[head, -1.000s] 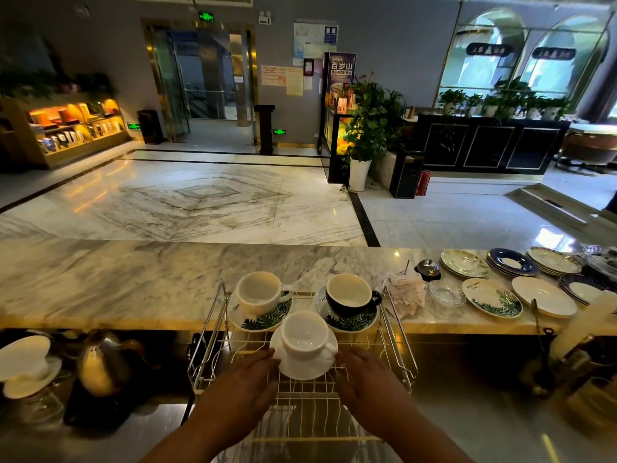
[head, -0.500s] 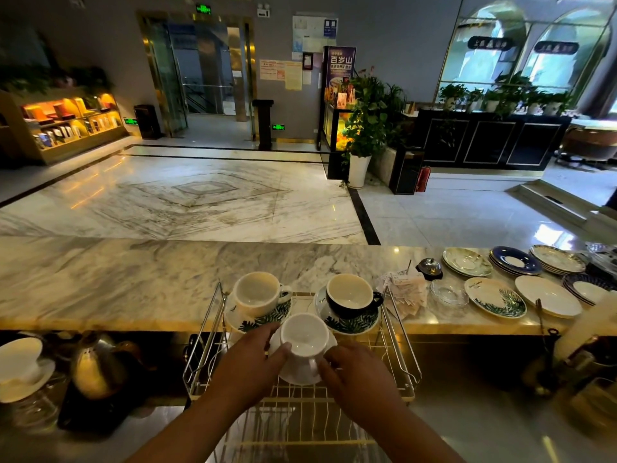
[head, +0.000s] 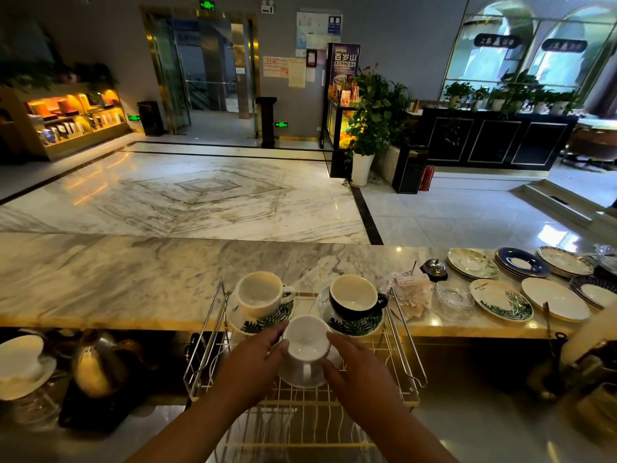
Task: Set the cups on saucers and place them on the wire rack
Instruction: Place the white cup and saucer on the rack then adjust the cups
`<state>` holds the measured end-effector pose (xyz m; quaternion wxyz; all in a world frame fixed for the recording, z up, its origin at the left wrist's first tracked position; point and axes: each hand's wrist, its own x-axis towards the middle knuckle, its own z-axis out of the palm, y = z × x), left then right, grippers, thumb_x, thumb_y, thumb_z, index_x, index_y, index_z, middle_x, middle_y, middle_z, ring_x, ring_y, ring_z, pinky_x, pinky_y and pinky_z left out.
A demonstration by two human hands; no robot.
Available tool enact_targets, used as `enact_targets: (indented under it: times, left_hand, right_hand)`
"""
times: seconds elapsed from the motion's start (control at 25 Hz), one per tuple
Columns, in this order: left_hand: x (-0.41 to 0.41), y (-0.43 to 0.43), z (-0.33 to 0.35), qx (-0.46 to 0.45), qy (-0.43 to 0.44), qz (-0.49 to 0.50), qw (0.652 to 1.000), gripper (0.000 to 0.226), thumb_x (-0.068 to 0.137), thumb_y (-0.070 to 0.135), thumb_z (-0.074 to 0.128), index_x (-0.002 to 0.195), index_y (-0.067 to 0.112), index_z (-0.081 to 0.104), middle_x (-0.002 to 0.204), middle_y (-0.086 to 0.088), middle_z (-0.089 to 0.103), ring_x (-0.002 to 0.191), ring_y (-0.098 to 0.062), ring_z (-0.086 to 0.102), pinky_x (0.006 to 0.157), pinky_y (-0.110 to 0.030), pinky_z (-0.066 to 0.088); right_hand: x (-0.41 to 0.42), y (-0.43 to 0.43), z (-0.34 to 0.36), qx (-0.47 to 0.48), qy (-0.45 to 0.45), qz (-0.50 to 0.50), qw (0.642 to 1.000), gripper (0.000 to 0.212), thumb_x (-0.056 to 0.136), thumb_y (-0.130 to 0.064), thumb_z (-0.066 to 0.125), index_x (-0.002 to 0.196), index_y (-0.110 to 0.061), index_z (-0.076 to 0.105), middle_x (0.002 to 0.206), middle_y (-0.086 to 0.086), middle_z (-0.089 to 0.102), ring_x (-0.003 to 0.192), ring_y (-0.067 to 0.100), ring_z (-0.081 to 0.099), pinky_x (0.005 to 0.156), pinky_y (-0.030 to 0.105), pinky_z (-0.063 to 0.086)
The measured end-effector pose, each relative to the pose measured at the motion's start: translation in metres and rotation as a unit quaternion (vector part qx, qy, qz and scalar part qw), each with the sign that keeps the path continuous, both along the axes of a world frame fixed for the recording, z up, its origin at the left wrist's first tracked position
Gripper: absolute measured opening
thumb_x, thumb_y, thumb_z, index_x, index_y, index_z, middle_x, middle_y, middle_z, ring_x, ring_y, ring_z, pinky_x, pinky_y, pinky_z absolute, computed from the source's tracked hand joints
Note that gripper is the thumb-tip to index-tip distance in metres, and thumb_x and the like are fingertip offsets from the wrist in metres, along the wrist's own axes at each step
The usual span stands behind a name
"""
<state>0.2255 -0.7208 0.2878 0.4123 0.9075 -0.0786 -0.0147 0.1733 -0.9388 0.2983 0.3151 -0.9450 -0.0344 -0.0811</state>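
Observation:
A white cup (head: 306, 345) stands on a white saucer (head: 300, 379) on the wire rack (head: 207, 332), its handle turned toward me. My left hand (head: 257, 355) grips the cup's left side and my right hand (head: 354, 365) grips its right side. Behind it on the rack, a white cup (head: 258, 292) sits on a leaf-patterned saucer (head: 263, 324). To its right a black cup (head: 354, 297) sits on another leaf-patterned saucer (head: 357, 325).
Several loose saucers (head: 500, 300) and stacked plates (head: 521, 262) lie on the marble counter (head: 100, 282) at the right, with a glass dish (head: 454, 295), a bell (head: 434, 269) and paper slips (head: 407, 295). A kettle (head: 96, 365) and another cup on a saucer (head: 20, 362) stand lower left.
Both hands moved forward from the near edge of the rack and closed around the front white cup. The cup's handle has turned toward me.

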Motion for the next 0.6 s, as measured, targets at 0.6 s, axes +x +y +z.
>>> enact_targets:
  times: [0.6]
  left_hand:
    - [0.096, 0.001, 0.112, 0.363, 0.033, 0.068, 0.929, 0.116, 0.062, 0.098, 0.051, 0.151, 0.024, 0.037, 0.150, -0.011, 0.049, 0.129, -0.035, 0.054, 0.096, -0.045, 0.052]
  right_hand:
    - [0.118, -0.074, 0.094, -0.172, 0.091, 0.024, 0.981, 0.100, 0.077, -0.055, 0.079, 0.157, -0.035, 0.023, 0.161, 0.003, 0.036, 0.142, 0.031, 0.039, 0.108, 0.053, 0.043]
